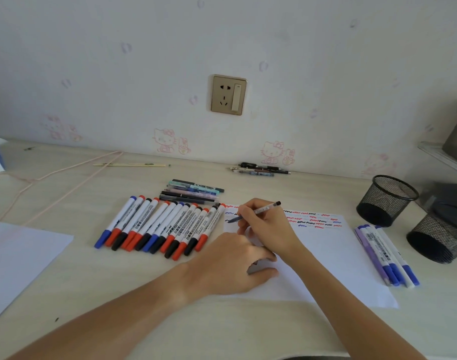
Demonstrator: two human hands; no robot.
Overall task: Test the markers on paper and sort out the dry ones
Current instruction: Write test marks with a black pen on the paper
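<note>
My right hand (267,226) grips a slim clear pen (263,210) with a dark cap end, its tip touching the upper left of the white test paper (334,255). Red, blue and black squiggles (313,220) run across the paper's top. My left hand (237,263) presses flat on the paper's left part. A row of several whiteboard markers (165,226) with red, blue and black caps lies left of the paper. Several blue and purple markers (386,254) lie to the paper's right. A small bunch of pens (193,192) sits behind the marker row.
Two black mesh cups stand at the right, one upright (386,201) and one tipped on its side (437,232). More pens (258,169) lie by the wall. A second white sheet (19,258) is at the left, with a pink cable (63,175) behind it.
</note>
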